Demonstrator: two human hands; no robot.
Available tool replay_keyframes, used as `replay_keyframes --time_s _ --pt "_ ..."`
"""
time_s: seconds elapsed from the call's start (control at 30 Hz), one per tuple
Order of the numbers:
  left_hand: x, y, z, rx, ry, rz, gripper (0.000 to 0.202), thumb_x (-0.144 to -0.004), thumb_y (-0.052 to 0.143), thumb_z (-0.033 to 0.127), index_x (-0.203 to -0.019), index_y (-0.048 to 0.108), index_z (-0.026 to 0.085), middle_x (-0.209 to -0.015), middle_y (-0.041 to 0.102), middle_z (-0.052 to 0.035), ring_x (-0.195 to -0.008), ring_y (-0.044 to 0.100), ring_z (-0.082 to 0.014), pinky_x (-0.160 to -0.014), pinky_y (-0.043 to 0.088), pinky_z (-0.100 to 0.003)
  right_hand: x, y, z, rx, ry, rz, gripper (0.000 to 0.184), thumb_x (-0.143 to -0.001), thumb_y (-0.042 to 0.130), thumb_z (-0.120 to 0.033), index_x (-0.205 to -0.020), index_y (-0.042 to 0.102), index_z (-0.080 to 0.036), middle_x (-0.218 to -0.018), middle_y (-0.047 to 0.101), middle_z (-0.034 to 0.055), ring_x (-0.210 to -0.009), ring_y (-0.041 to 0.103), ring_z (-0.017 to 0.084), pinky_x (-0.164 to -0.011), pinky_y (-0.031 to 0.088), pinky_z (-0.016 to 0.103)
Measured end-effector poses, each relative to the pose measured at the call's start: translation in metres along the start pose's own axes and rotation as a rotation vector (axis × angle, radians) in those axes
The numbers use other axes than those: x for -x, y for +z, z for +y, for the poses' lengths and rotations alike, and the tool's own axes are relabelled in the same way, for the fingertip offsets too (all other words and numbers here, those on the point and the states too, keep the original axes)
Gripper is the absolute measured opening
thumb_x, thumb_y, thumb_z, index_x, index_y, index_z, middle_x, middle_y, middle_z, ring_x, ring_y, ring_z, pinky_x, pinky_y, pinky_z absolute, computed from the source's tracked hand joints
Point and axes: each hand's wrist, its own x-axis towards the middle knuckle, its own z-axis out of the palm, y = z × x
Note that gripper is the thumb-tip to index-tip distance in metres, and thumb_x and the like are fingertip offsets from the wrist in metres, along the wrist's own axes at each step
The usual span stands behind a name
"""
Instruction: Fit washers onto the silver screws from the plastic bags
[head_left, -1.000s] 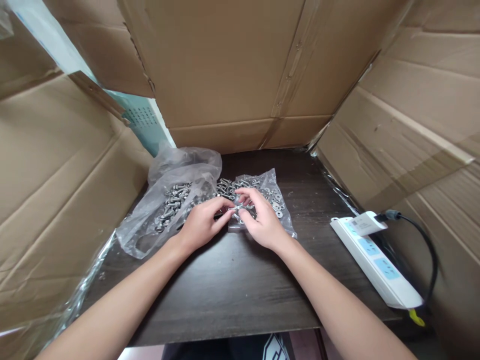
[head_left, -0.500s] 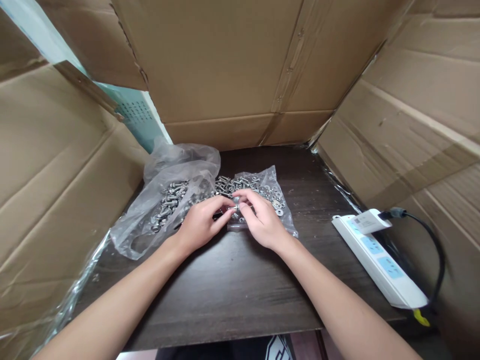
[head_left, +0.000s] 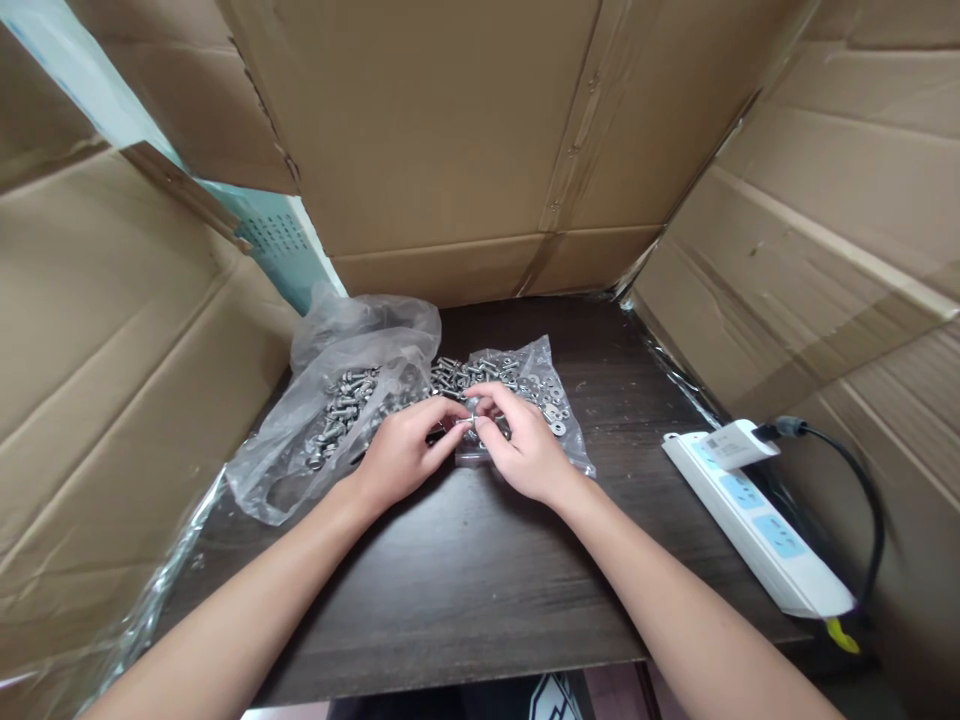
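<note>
Cardboard panels enclose the scene on the left, back and right, filling the upper half of the frame. Below them a dark wood-grain bench runs from the centre to the lower edge. A white power strip lies at the right edge of the bench, with a white plug adaptor seated at its far end and a black cable looping off to the right.

Left of centre, a large clear plastic bag lies open, holding a heap of bolts. Just beside it on the right is a smaller clear bag holding washers and more fasteners.

The left hand and right hand meet over the near edge of the smaller bag. The fingers of both are pinched together on one small metal fastener, which sits between the two sets of fingertips at frame centre, just above the bag (too small to tell bolt from washer).
</note>
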Motion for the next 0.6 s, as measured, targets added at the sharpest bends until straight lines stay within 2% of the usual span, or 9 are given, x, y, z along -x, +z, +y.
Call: replay_keyframes --time_s 0.13,0.37,0.6 --pt "0.0001 0.0003 -0.0010 -0.006 0.004 -0.004 0.010 -0.101 0.060 0.024 -0.106 0.065 0.018 -0.095 0.074 -0.0035 -0.082 0.071 -0.0168 -0.079 0.055 -0.027 0.0006 0.0011 0.0006 -0.007 -0.002 0.000 0.025 -0.096 0.047 -0.019 -0.119 0.059 -0.022 -0.088 0.066 0.0020 -0.084 0.064 0.019 -0.084 0.050 0.036" --pt "-0.0004 -0.0001 -0.0013 -0.009 -0.001 0.000 0.009 -0.101 0.060 0.022 -0.107 0.065 0.018 -0.097 0.074 -0.0031 -0.084 0.070 -0.0159 -0.080 0.055 -0.026 0.0011 0.0023 0.0026 0.003 -0.058 0.060 0.044 -0.078 0.053 -0.009 -0.120 0.058 -0.021 -0.100 0.063 0.0046 -0.096 0.062 0.022 -0.090 0.051 0.038" --pt "0.0002 0.0011 -0.0021 0.010 -0.003 -0.013 0.009 -0.101 0.060 0.023 -0.107 0.065 0.019 -0.095 0.073 -0.0024 -0.082 0.070 -0.0154 -0.077 0.053 -0.025 0.0000 -0.0014 0.0016 -0.001 0.006 0.021 0.036 -0.083 0.052 -0.013 -0.117 0.059 -0.022 -0.088 0.065 0.0012 -0.085 0.063 0.020 -0.084 0.050 0.036"
